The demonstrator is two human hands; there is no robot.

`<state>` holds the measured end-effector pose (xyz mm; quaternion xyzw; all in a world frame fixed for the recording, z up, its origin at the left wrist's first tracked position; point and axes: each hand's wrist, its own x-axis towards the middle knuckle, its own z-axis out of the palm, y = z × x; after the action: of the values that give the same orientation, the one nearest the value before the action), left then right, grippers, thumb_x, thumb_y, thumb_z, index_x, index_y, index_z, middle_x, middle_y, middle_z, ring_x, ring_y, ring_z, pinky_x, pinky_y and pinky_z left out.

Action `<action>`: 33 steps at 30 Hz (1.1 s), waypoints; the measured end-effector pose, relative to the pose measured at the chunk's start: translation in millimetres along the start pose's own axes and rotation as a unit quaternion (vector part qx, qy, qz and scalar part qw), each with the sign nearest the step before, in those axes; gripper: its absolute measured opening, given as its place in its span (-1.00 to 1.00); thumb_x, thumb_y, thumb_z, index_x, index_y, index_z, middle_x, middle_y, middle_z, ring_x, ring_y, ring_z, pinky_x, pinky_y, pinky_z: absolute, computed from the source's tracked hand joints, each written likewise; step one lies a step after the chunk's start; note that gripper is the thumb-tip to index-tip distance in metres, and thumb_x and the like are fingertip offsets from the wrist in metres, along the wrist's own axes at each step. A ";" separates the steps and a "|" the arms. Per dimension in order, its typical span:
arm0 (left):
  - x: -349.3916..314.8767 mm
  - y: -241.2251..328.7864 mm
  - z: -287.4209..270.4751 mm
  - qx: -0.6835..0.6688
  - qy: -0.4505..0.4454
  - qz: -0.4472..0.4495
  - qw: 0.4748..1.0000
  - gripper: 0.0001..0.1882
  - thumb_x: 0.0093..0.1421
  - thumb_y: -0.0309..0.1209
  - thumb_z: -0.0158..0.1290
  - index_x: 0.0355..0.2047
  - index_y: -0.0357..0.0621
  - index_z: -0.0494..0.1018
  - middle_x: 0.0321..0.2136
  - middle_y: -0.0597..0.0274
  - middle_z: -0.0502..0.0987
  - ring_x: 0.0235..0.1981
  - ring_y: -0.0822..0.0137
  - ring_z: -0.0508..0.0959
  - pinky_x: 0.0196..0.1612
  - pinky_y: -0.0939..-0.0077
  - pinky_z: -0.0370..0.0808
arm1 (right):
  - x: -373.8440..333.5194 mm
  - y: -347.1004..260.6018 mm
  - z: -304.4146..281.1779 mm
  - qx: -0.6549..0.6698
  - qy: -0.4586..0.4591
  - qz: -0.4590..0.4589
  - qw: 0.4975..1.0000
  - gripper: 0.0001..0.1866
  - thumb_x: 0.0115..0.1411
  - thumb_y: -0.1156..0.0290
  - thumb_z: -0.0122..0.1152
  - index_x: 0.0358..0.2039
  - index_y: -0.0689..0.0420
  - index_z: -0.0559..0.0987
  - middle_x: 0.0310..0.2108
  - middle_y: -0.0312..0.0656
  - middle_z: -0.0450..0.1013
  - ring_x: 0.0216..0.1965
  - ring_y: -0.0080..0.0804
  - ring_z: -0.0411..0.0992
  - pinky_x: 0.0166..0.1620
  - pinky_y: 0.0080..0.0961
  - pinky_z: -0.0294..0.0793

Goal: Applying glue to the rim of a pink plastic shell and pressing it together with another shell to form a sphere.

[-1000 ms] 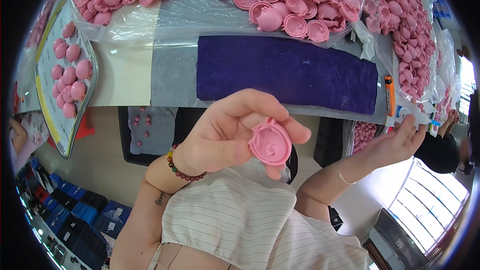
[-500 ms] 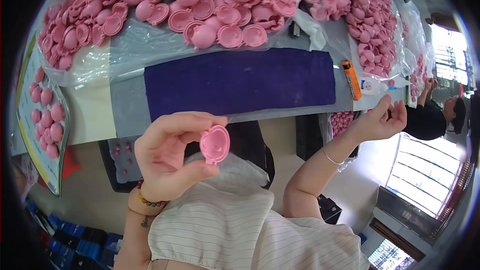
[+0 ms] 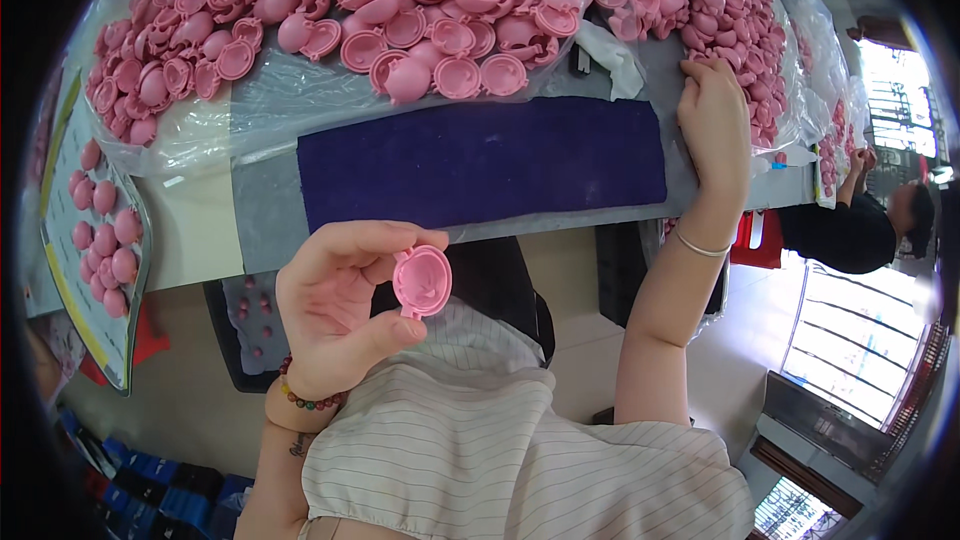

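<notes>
My left hand is closed around a pink plastic round half-shell, held by its edge between thumb and fingers. The shell's hollow side faces up toward me, and a small tab sticks out at its lower edge. My right hand reaches over the right end of the table, back upward, at the near edge of the right heap of pink shells. Its fingertips are bent down and partly hidden, so any grip there does not show. Between the hands lies a dark purple cloth.
A large heap of pink shell pieces lies on clear plastic along the back. Closed pink balls rest on a tray at the left. White tissue lies between the heaps. A co-worker in black is at the far right.
My right hand has moved up and left, from beside the bottle to the edge of the right heap. The orange stick is no longer visible. My left hand keeps the half-shell almost still.
</notes>
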<state>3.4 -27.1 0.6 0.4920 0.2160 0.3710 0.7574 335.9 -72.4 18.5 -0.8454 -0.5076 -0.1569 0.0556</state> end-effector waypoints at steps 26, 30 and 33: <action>3.6 -6.0 -0.2 -0.032 -0.085 0.035 0.995 -0.56 -0.14 -0.71 0.05 -0.17 -0.42 0.26 -0.15 -0.05 0.31 -0.19 0.31 0.41 -0.13 0.52 0.37 | -91.1 -140.7 -45.0 0.581 0.010 -0.181 0.793 -0.66 -0.39 0.51 0.30 -0.48 0.29 0.49 -0.45 -0.09 0.40 -0.50 -0.39 0.37 -0.43 -0.64 0.36; 3.4 -4.7 0.0 0.033 -0.080 0.051 0.995 -0.59 -0.14 -0.71 0.05 -0.20 -0.42 0.30 -0.15 -0.04 0.30 -0.22 0.30 0.42 -0.15 0.53 0.40 | -92.5 -145.5 -43.7 0.559 0.015 -0.173 0.811 -0.66 -0.39 0.53 0.30 -0.47 0.25 0.50 -0.44 -0.13 0.38 -0.47 -0.40 0.37 -0.43 -0.65 0.36; 4.1 -4.8 -0.7 0.075 -0.082 0.062 0.992 -0.57 -0.16 -0.70 0.08 -0.20 -0.40 0.31 -0.14 -0.05 0.29 -0.23 0.33 0.43 -0.16 0.54 0.40 | -97.4 -145.3 -44.5 0.562 0.014 -0.143 0.814 -0.66 -0.42 0.57 0.31 -0.48 0.20 0.51 -0.47 -0.20 0.36 -0.49 -0.43 0.35 -0.46 -0.65 0.34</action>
<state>7.1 -24.7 -3.8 0.5886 0.1494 0.3584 0.7091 157.0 -96.0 19.8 -0.5826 -0.6215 0.1378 0.5054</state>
